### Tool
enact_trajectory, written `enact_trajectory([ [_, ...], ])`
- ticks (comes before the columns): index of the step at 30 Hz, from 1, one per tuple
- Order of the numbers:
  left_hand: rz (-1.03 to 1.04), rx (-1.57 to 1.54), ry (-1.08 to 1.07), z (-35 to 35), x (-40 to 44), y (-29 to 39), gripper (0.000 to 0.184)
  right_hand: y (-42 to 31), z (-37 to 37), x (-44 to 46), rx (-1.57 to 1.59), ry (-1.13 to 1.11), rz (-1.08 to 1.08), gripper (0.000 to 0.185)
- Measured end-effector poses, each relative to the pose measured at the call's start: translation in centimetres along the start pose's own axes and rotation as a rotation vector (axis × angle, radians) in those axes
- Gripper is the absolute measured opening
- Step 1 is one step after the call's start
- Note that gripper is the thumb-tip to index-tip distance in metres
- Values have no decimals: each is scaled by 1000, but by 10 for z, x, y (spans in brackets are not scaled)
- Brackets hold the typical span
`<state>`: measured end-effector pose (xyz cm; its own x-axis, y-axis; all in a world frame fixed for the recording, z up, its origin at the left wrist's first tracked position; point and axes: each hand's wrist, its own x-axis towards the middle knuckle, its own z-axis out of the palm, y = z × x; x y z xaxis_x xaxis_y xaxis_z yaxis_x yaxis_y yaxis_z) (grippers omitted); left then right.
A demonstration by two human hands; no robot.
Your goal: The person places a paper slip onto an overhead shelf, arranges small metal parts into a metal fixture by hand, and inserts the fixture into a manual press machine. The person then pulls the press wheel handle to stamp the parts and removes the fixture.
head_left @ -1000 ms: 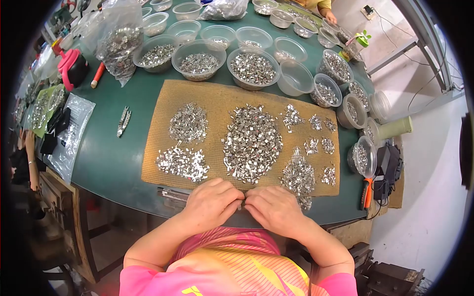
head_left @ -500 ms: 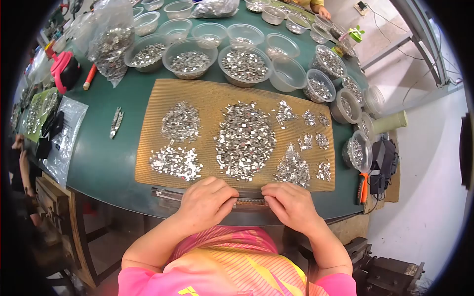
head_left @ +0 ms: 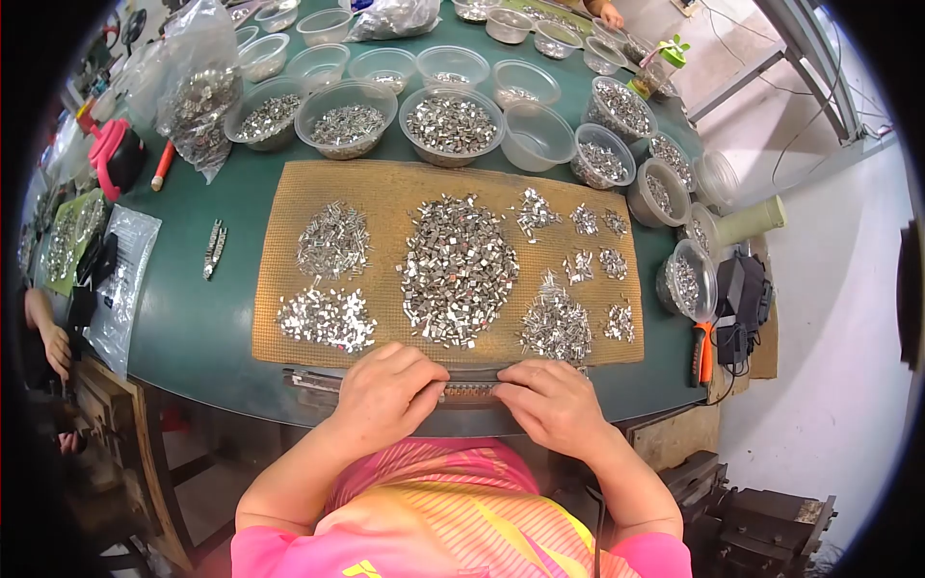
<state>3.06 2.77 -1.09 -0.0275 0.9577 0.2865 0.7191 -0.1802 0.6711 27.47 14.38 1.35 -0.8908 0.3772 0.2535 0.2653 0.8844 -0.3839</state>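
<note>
My left hand [head_left: 387, 393] and my right hand [head_left: 554, 405] are at the table's near edge, fingers closed on a long, narrow metal strip [head_left: 470, 391]. Small pieces stand in a row along the strip between my fingertips. My fingers hide much of it, and its left end pokes out past my left hand. Just beyond lies a ribbed tan mat [head_left: 385, 255]. It bears a large central heap of small silvery metal pieces [head_left: 458, 275], two heaps on the left, and several smaller ones on the right.
Plastic bowls of metal pieces [head_left: 451, 125] line the mat's far side and right. Pliers [head_left: 214, 249] lie left of the mat; an orange-handled tool [head_left: 701, 354] is at the right edge. A bag of parts [head_left: 199, 101] stands far left. Another person's hand [head_left: 56, 352] shows at left.
The view has shifted slightly, so the mat and bowls appear farther left. My hands keep their hold on the strip. The other person's hand at the left now appears lower.
</note>
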Motion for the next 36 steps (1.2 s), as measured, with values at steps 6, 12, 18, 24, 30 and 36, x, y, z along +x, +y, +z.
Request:
enact_trajectory([
  [6,-3,-4,9,1,0,1,12,4,5,-3,39,35,19,23],
  [12,10,-6,7,-1,1,1,10,-4,4,2,-67,36,-29,27],
  [18,10,0,-2,0,0,0,10,-6,7,5,-72,62,-52,33],
  [24,13,-110,12,-6,-2,-2,12,-5,7,6,-35,63,-68,32],
  [30,128,148,243,-43,-24,-16,21,10,-5,-12,71,129,110,24],
  [36,55,405,188,-72,-69,-49,40,13,-1,-25,54,117,194,20],
])
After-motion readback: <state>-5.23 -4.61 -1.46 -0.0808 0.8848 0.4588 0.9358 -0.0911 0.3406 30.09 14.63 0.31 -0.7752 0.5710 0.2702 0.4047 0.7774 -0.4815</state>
